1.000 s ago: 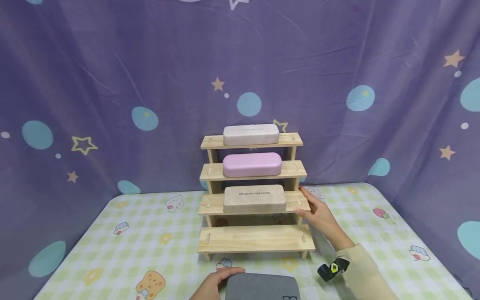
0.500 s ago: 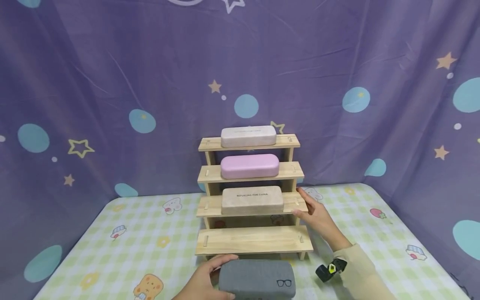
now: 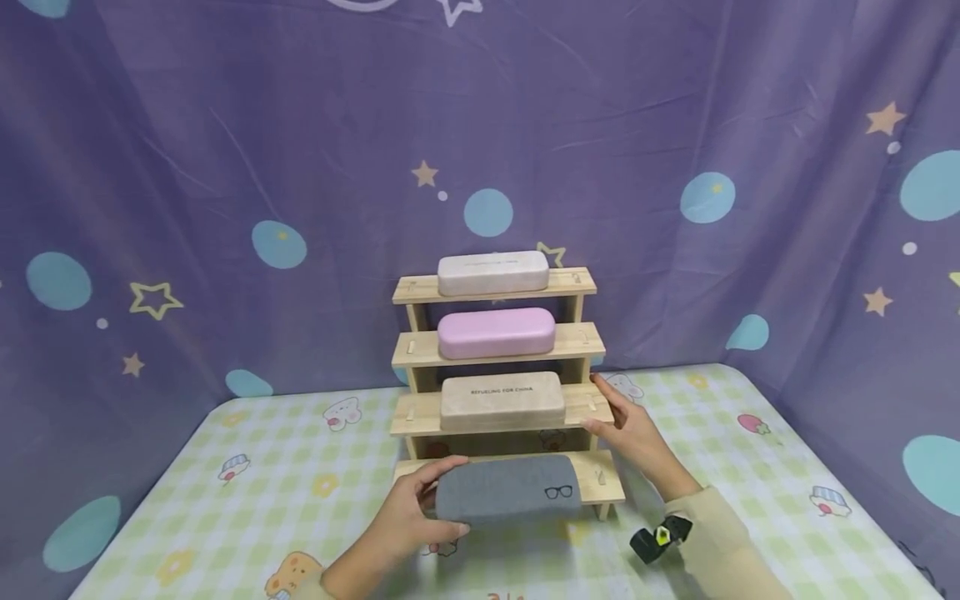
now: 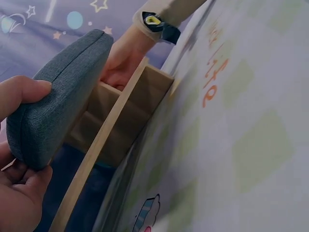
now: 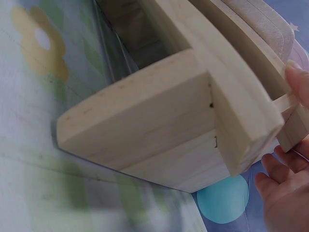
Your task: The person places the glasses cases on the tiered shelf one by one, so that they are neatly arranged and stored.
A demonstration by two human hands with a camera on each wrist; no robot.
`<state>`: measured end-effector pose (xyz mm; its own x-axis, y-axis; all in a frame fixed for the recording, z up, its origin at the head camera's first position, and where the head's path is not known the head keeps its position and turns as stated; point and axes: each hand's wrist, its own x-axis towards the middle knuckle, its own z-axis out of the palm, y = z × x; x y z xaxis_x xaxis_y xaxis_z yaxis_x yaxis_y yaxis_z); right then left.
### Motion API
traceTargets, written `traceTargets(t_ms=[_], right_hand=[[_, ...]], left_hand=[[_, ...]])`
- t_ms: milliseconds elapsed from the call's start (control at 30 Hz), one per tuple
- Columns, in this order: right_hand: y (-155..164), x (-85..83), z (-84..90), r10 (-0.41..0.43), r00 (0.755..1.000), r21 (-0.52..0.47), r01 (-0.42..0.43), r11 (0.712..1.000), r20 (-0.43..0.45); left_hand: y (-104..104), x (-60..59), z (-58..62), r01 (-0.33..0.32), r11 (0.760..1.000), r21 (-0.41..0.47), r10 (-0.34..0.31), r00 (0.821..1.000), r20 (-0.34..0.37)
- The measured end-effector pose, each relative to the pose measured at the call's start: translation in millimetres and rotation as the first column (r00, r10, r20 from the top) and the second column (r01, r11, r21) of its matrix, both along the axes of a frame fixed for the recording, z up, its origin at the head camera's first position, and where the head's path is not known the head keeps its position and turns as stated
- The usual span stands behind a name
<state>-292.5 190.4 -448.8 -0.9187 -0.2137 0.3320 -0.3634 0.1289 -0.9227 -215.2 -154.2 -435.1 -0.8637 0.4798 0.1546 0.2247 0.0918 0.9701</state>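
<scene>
My left hand (image 3: 408, 517) grips the left end of a grey glasses case (image 3: 510, 487) with a small glasses print. In the head view the case overlaps the lowest shelf of a wooden four-step display rack (image 3: 408, 408); the left wrist view shows it tilted close over that shelf's front edge. My right hand (image 3: 637, 433) holds the right end of the rack's second-lowest shelf, thumb at the front edge. In the right wrist view, fingers (image 5: 277, 169) curl at that shelf end. On the upper steps sit a beige case (image 3: 502, 404), a pink case (image 3: 497, 333) and a whitish case (image 3: 493, 273).
The rack stands on a table with a green-checked cloth (image 3: 300, 467). Behind it hangs a purple curtain (image 3: 337, 125) with stars and dots, which also runs along both sides. A black band (image 3: 660, 537) is on my right wrist.
My left hand has brought the grey glasses case up and forward from the near table edge to the lowest shelf. My right hand keeps its hold on the rack.
</scene>
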Motion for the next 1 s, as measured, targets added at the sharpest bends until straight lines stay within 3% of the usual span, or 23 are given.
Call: traceTargets(t_ms=[267,667,1000], right_hand=[[-1,0.6,1.7,0.004,1.000,-0.001,-0.004,1.000,0.007],[0,0.0,1.8,-0.004,1.000,-0.006,0.005,1.000,0.018],[-1,1.1,2.0,-0.001,1.000,0.001,0.001,1.000,0.003]], left_hand=[[6,-11.7,1.1,0.001,0.997,0.072,-0.004,0.999,0.037],[13,-24.2,1.8,-0.049,0.998,0.026,0.047,0.997,0.060],[16,-27.2,2.0,-0.062,0.998,-0.011,0.063,0.997,0.053]])
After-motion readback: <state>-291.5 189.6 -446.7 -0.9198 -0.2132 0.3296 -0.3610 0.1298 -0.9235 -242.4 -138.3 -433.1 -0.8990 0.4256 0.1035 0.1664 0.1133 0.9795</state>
